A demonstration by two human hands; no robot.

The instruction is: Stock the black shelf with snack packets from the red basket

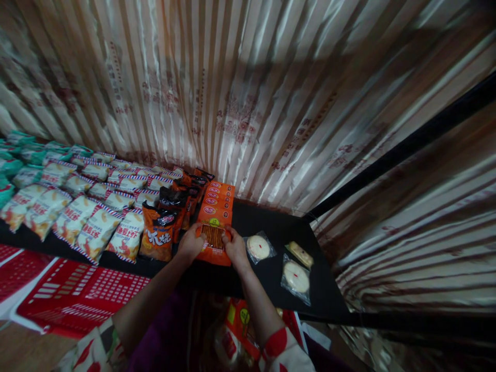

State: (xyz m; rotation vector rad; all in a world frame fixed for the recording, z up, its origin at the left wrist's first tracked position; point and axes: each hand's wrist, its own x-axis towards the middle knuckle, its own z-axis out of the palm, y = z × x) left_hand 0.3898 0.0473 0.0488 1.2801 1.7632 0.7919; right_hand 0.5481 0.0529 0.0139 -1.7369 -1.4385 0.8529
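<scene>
While left hand (pixel 190 242) and right hand (pixel 235 249) clasp orange packet (pixel 214 254), fingers (pixel 228 236) curled round edges; label (pixel 213 236) blurred.

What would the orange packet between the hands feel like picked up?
Probably light and bendy: the orange packet looks like a thin, flat pouch. Its glossy film may feel slippery. Lying flat on the black shelf, it likely won't roll.

L hand (pixel 190 243), R hand (pixel 235 250): bare. L sleeve (pixel 96 351), R sleeve (pixel 284 352): white w/ red print. Torso garment (pixel 166 336): dark purple.
</scene>
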